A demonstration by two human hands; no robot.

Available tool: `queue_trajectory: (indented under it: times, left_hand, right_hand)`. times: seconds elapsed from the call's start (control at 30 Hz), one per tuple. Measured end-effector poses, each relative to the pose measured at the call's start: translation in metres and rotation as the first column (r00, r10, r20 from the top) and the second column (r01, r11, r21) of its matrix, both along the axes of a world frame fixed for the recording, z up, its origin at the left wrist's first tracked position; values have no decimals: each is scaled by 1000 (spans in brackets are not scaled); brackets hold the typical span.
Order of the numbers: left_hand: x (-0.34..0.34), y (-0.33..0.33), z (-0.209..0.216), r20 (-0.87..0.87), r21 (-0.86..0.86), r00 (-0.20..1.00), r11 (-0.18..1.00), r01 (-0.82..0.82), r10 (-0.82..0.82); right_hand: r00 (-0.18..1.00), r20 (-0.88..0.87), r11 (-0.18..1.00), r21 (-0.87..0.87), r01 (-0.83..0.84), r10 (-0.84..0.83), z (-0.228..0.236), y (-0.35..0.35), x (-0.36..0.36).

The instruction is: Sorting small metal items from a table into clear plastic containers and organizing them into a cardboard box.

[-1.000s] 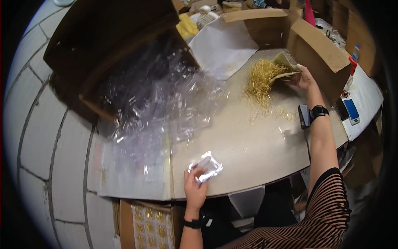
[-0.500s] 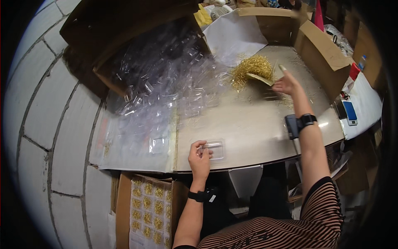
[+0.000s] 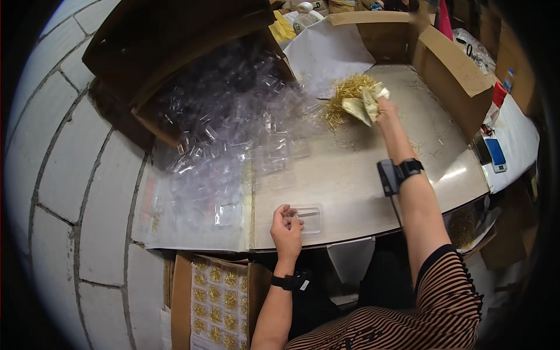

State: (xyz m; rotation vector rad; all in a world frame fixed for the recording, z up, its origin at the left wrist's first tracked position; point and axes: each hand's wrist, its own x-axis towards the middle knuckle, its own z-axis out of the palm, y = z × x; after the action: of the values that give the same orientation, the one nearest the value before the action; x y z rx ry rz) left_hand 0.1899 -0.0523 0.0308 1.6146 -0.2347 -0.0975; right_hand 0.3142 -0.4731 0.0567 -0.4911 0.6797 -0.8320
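At the table's near edge, my left hand (image 3: 287, 227) is closed, its curled fingers on the left side of a small clear plastic tray (image 3: 312, 223). The tray lies flat on the tabletop. Farther out to the right, my right hand (image 3: 386, 109) is closed on a pale yellow, folded sheet-like piece (image 3: 357, 109). That piece presses against the near right side of a heap of thin gold sticks (image 3: 352, 87). My right fingertips are partly hidden by it, and its exact kind cannot be made out.
Many clear plastic trays (image 3: 233, 111) spill from a dark cardboard box (image 3: 111, 58) on the left. Cardboard walls (image 3: 458, 64) bound the back right, near a blue-topped scale (image 3: 496, 153). Below the table edge stands an open carton (image 3: 182, 303) of filled clear packs (image 3: 216, 315).
My right hand has moved left and inward, bringing the pale yellow piece up against the gold heap. My left hand stays at the clear tray.
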Motion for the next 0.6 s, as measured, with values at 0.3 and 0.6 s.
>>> queue_trajectory:
  times: [0.3, 0.6]
  left_hand:
    - [0, -1, 2, 1, -18, 1000, 1000, -2, 2]
    - [0, -10, -11, 116, -47, 984, 990, -132, 136]
  right_hand:
    - [912, -406, 778, -553, -297, 59, 41, -34, -161]
    - [888, -76, 835, -313, -453, 453, 8, -51, -229]
